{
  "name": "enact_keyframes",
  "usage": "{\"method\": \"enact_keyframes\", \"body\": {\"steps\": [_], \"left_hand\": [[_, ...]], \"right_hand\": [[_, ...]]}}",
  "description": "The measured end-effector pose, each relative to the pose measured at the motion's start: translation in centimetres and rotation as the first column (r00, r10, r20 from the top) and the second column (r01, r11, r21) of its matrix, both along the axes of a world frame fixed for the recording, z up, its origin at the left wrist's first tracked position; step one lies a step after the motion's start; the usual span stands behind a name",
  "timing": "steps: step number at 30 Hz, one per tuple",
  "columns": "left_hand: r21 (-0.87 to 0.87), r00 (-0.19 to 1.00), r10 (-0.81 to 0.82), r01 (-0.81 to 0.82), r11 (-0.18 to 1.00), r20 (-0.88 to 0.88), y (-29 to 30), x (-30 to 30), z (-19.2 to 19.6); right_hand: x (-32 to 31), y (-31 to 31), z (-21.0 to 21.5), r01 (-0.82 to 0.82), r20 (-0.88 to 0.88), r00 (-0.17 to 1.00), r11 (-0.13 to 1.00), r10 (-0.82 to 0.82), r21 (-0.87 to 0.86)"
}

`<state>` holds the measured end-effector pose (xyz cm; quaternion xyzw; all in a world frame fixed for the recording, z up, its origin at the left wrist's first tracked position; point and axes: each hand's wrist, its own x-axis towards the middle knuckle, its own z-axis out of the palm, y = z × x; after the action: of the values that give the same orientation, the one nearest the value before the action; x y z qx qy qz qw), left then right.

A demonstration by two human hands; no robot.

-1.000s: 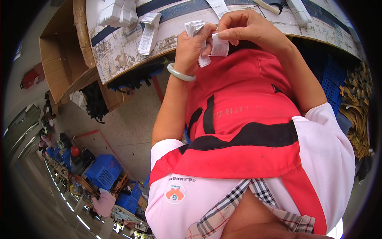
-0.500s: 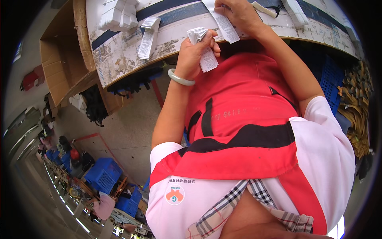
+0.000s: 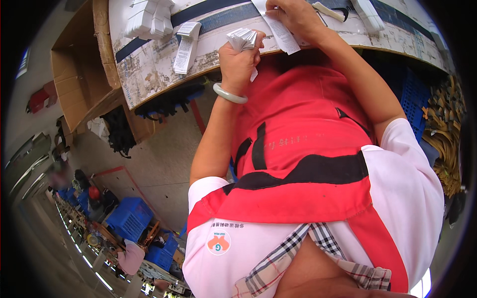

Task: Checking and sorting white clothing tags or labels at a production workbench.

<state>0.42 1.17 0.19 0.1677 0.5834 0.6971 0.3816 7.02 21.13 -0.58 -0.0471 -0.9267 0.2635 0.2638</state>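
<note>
My left hand, with a pale bangle at the wrist, is closed around a folded stack of white labels just off the table's near edge. The stack's folds fan out above my fingers, and a loose end shows below the fist. To its right, my right hand pinches a long strip of white printed labels, whose lower end hangs over the table edge. Its fingertips are partly hidden by the hand itself. A separate folded label strip lies on the table left of my left hand.
Bundles of white labels lie at the table's far left, another bundle at the right. A cardboard box stands left of the worn table. Blue crates and a person in pink are farther off.
My left hand has turned and shifted slightly left and up, so the label stack's folds face up more and its hanging end shows less. My right hand has moved slightly left.
</note>
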Motion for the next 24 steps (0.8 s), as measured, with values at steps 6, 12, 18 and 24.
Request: {"method": "enact_keyframes", "body": {"steps": [6,12,18,24], "left_hand": [[0.174,0.892,0.205,-0.145,0.974,-0.403,0.8,-0.3,-0.6],[0.193,0.547,0.176,-0.027,0.981,-0.819,0.6,-1.7,-1.0],[-0.003,0.878,0.062,-0.072,0.997,-0.476,-0.2,-0.3,-0.9],[0.056,0.901,0.091,-0.074,0.996,-0.424,-0.1,-0.4,-1.0]], "right_hand": [[1.1,-1.9,2.4,-0.008,0.097,0.995,0.973,0.031,-0.229],[1.3,-2.2,3.6,-0.079,0.075,0.992,0.954,0.105,-0.289],[0.6,-0.5,0.1,0.015,-0.014,1.0,0.999,-0.014,0.037],[1.1,-0.9,0.5,-0.006,0.059,0.998,0.981,0.017,-0.192]]}}
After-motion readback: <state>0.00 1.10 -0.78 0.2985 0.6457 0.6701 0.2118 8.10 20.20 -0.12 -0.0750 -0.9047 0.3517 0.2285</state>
